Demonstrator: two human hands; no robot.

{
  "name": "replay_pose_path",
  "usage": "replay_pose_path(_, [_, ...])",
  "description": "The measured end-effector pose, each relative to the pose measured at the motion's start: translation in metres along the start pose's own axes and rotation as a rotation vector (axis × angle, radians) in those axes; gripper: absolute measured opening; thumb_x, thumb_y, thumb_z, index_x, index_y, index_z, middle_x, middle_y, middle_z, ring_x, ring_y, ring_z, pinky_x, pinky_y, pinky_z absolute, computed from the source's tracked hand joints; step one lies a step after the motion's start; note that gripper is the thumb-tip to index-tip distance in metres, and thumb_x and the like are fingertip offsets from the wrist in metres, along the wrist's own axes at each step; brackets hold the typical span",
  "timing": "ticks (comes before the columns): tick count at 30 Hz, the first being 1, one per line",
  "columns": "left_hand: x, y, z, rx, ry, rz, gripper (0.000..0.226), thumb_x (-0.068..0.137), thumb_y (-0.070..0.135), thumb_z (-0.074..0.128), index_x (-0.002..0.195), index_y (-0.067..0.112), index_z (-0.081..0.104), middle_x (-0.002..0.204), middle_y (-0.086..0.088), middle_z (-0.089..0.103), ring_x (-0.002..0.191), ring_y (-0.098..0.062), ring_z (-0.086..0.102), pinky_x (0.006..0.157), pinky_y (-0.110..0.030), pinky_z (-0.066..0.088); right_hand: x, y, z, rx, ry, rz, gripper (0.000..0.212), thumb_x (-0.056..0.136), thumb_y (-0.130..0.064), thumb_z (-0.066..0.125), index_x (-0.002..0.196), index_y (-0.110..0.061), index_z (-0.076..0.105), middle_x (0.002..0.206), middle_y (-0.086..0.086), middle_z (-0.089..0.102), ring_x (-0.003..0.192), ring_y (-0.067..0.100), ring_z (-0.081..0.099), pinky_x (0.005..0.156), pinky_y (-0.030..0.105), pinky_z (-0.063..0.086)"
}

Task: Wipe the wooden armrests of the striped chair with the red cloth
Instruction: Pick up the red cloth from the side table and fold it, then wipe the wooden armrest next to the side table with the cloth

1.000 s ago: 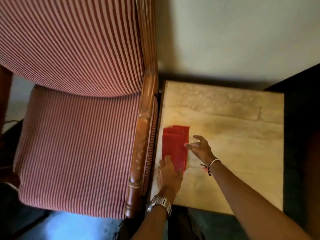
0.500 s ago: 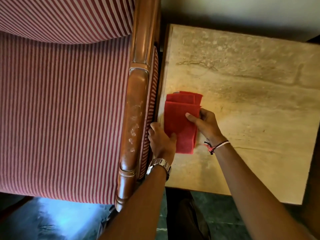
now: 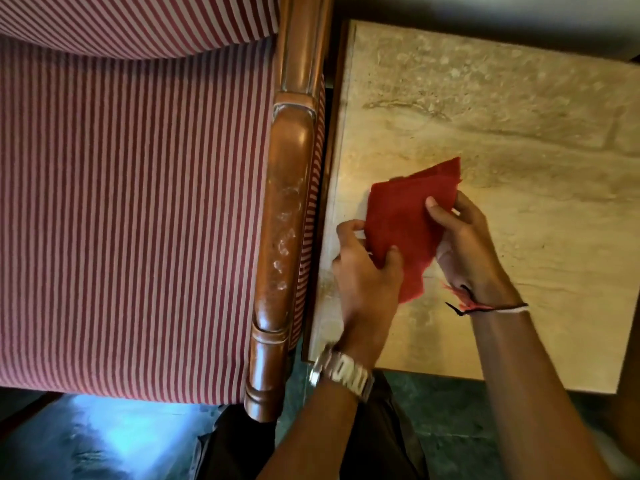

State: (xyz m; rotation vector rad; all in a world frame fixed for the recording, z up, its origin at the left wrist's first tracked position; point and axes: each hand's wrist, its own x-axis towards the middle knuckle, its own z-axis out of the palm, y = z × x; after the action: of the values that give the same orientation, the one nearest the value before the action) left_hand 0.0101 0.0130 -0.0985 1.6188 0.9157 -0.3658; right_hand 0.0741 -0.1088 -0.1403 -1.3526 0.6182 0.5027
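The folded red cloth point(image 3: 405, 220) is lifted off the stone table, tilted, and held by both hands. My left hand point(image 3: 363, 282), with a metal watch on the wrist, pinches its lower left edge. My right hand point(image 3: 464, 247), with a thread bracelet, grips its right side, thumb on top. The striped chair point(image 3: 138, 220) fills the left half of the view. Its right wooden armrest point(image 3: 287, 220) runs top to bottom just left of my hands, with pale smudges on its surface. The other armrest is out of view.
A beige stone-topped table point(image 3: 502, 150) stands right against the chair's armrest. A dark green floor point(image 3: 443, 420) shows below the table and chair. A pale wall runs along the top.
The cloth lay flat on the table under my fingers; both hands have now picked it up and tilted it. The view has also closed in on the armrest and table.
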Motion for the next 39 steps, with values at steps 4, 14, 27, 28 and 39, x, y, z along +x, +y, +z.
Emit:
replay_pose_path(4, [-0.061,0.048,-0.050,-0.128,0.038,0.181,0.046,0.088,0.013,0.077,0.120,0.033,0.051,0.103,0.012,0.069,0.087,0.000,0.072,0.063,-0.013,0.058,-0.062,-0.061,0.028,0.087,-0.109,-0.113,0.024,0.095,-0.014,0.055,0.116,-0.017,0.065,0.104,-0.007,0.078,0.105,0.010,0.071,0.089,0.030,0.060])
replay_pose_path(14, [-0.042,-0.020,-0.173,0.224,0.222,0.295,0.046,0.089,0.026,0.076,0.123,0.040,0.049,0.116,0.016,0.062,0.098,-0.001,0.067,0.075,-0.036,0.064,-0.121,0.005,0.146,-0.872,0.045,-0.295,0.073,0.095,-0.050,0.061,0.154,-0.025,0.026,0.153,-0.006,0.036,0.131,-0.004,0.043,0.104,0.011,0.042])
replay_pose_path(27, [0.128,-0.148,-0.238,1.143,0.100,0.855,0.060,0.109,0.040,0.031,0.157,0.004,0.033,0.166,-0.024,0.025,0.155,-0.037,0.025,0.122,-0.060,0.032,-0.117,0.062,0.211,-1.462,0.301,-0.613,0.066,0.106,-0.035,0.039,0.162,-0.013,0.013,0.171,0.017,0.007,0.160,0.031,0.004,0.125,0.056,0.023])
replay_pose_path(28, [0.134,-0.157,-0.241,1.149,0.108,0.878,0.060,0.108,0.040,0.032,0.158,0.006,0.032,0.167,-0.022,0.024,0.156,-0.035,0.024,0.123,-0.058,0.031,-0.115,0.064,0.209,-1.472,0.304,-0.621,0.066,0.105,-0.033,0.039,0.162,-0.013,0.012,0.171,0.017,0.006,0.160,0.031,0.003,0.126,0.055,0.022])
replay_pose_path(39, [0.140,-0.167,-0.241,1.129,0.150,0.902,0.059,0.107,0.038,0.033,0.157,0.007,0.035,0.167,-0.020,0.027,0.156,-0.034,0.025,0.126,-0.055,0.026,0.013,-0.032,0.230,-1.295,0.431,-0.787,0.066,0.103,-0.028,0.041,0.162,-0.012,0.017,0.170,0.022,0.010,0.158,0.038,0.009,0.123,0.050,0.032])
